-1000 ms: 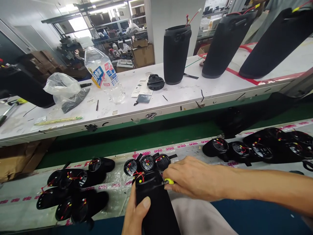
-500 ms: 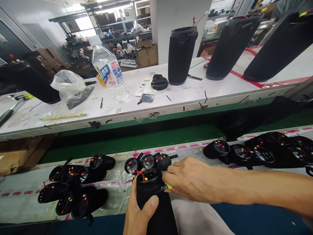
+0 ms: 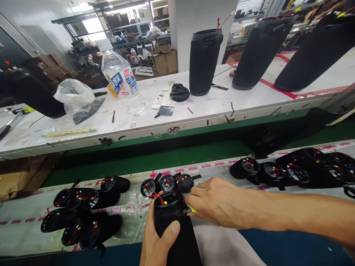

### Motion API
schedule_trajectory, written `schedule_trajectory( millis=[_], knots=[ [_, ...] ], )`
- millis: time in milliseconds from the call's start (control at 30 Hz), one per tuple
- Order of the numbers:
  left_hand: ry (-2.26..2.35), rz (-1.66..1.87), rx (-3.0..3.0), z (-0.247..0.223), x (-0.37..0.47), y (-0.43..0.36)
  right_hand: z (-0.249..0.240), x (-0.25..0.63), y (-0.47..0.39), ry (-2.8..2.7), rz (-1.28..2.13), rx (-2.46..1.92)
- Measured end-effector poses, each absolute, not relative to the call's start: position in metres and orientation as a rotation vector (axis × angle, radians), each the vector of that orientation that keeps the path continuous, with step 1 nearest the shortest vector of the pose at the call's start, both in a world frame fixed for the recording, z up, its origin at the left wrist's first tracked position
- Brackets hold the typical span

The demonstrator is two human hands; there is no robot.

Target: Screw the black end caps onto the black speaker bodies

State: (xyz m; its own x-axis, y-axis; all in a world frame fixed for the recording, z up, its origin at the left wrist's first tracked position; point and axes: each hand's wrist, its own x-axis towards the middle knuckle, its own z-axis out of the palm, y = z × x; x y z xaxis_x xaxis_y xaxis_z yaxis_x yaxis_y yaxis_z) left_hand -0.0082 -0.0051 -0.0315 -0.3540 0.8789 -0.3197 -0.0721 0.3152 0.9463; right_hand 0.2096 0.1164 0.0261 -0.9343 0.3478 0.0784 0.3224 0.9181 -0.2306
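Observation:
A black fabric-covered cylinder [image 3: 180,236] stands tilted at the bottom middle, its open top showing red wires and a yellow connector. My left hand [image 3: 159,236] is wrapped round it from the left, thumb across the front. At the right side of its rim, my right hand [image 3: 203,201] is closed on a small yellow tool [image 3: 192,209], most of which is hidden in the fingers. The tool's front end touches the rim. Just behind are several round black units [image 3: 167,183] with wires inside.
Several more black cylinders lie on the plastic-covered surface [image 3: 133,221] left and right. The white bench [image 3: 119,127] ahead holds a plastic bottle [image 3: 120,81], a plastic bag [image 3: 74,95], a black round cap [image 3: 179,92] and upright black cylinders [image 3: 205,62].
The view has shifted slightly. Both hands keep nearly the same hold and place. At the upper right, a person's dark shape by the far cylinders has moved away.

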Motion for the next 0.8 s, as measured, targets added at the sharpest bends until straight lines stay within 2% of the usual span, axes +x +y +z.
schedule_trajectory(
  millis=[267,533,800],
  knots=[
    [1.621,1.191,0.720,-0.035,-0.012,-0.006,0.024,0.209,0.118,-2.965,0.270,-0.493],
    [1.837,1.084,0.832,-0.023,-0.007,-0.008,0.029,0.215,0.116,-3.021,0.187,-0.378],
    [1.620,1.197,0.774,-0.027,-0.011,-0.005,0.011,0.206,0.121,-2.945,0.413,-0.455]
  ],
)
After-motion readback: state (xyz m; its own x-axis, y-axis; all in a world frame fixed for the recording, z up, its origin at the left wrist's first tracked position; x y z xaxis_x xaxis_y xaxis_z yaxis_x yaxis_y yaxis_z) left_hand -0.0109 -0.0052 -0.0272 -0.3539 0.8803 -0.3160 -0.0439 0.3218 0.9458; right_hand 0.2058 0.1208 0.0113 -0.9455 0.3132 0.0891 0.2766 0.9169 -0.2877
